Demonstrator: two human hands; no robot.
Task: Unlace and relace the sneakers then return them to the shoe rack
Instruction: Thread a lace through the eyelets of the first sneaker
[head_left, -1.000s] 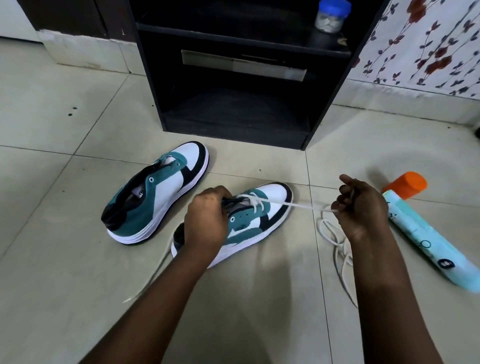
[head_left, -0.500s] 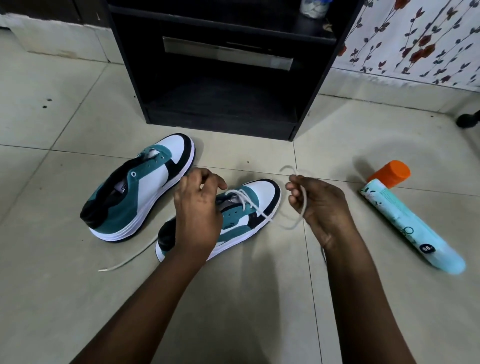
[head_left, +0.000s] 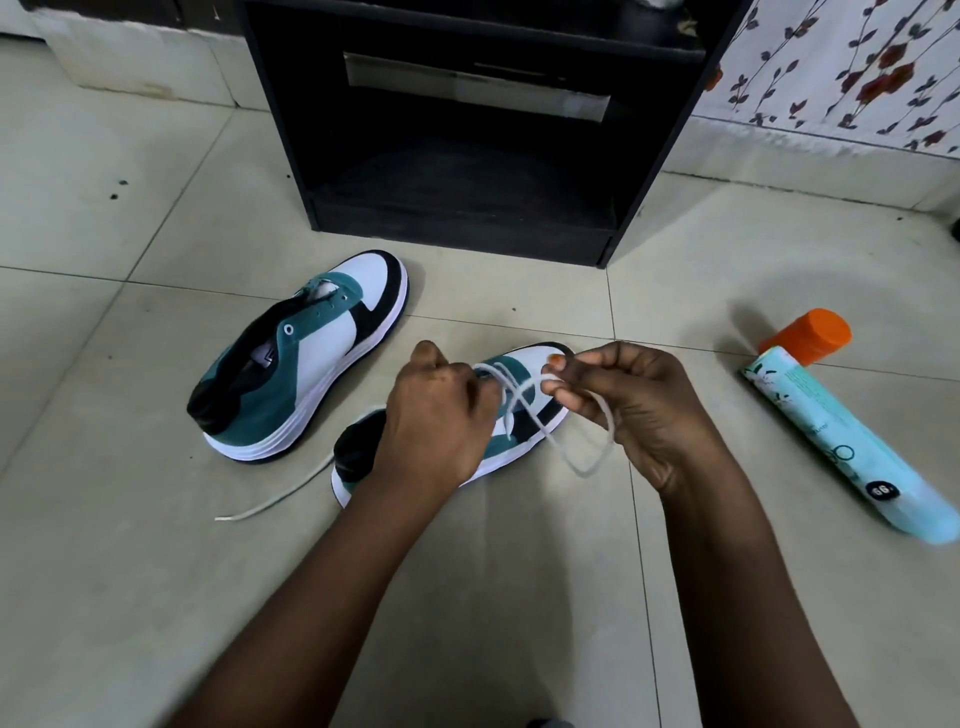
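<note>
Two teal, white and black sneakers lie on the tiled floor. The left sneaker (head_left: 311, 353) has no lace in its eyelets. The right sneaker (head_left: 524, 415) lies under my hands, partly hidden. My left hand (head_left: 441, 415) rests over its tongue with curled fingers gripping the shoe by the eyelets. My right hand (head_left: 628, 405) pinches the white lace (head_left: 582, 462), which loops down below the fingers and crosses the shoe's front eyelets. The lace's other end (head_left: 270, 501) trails on the floor to the left. The black shoe rack (head_left: 467, 228) stands just behind.
A light blue spray can (head_left: 852, 447) with an orange cap lies on the floor at the right. A floral curtain (head_left: 852, 67) hangs at the back right. A wall base runs along the back left.
My right hand came back from the far right toward the shoe's toe, and the lace went from taut to a slack loop. My left hand stayed on the shoe.
</note>
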